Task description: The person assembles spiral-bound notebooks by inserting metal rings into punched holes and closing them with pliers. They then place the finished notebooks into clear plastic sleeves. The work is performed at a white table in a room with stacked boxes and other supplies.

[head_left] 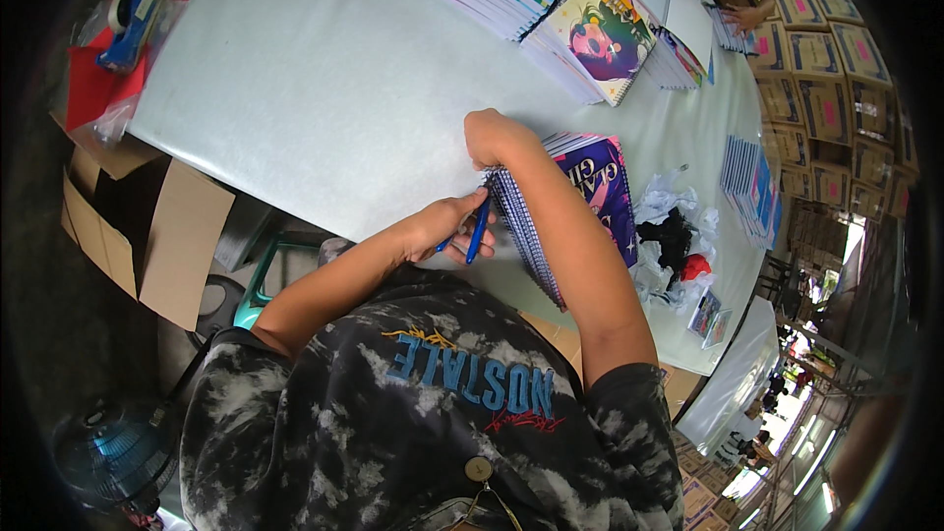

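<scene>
1. The left hand's (433, 226) grip encloses blue-handled pliers (478, 231); the right hand (489, 141) is curled, contents hidden: cannot tell.
2. Spiral notebooks (602, 187) lie by the bench's (295, 88) near edge; best steady them while the pliers work at the coil's end.
3. Crumpled plastic bags (654, 203) crowd their right; notebook stacks (595, 39) fill the far edge.

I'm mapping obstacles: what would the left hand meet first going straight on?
The left hand would probably meet the coiled wire spines of the purple-covered notebook stack, though depth is unclear.
</scene>
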`<state>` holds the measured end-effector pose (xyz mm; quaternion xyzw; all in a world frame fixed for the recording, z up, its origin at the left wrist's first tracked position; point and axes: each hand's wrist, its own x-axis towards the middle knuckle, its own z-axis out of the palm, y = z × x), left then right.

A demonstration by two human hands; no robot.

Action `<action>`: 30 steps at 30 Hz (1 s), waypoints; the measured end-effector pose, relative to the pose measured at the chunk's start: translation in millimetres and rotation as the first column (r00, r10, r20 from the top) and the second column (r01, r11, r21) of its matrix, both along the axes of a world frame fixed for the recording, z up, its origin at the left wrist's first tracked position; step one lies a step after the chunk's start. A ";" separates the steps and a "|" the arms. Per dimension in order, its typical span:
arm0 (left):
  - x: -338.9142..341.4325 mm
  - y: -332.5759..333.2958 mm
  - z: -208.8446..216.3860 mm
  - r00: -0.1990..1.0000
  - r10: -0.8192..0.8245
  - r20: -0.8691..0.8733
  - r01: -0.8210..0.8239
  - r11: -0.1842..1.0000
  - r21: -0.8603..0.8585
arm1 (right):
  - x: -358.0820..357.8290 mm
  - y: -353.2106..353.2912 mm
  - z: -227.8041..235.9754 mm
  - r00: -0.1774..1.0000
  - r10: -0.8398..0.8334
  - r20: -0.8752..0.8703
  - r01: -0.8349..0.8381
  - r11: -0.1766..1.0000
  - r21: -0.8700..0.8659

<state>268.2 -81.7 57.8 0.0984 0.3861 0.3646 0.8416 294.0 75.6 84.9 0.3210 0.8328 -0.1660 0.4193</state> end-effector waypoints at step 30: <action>-4.7 0.7 9.6 0.998 -0.047 -0.034 0.049 0.996 0.077 | 39.3 2.0 33.3 0.953 -0.006 -0.304 -0.019 0.997 -0.079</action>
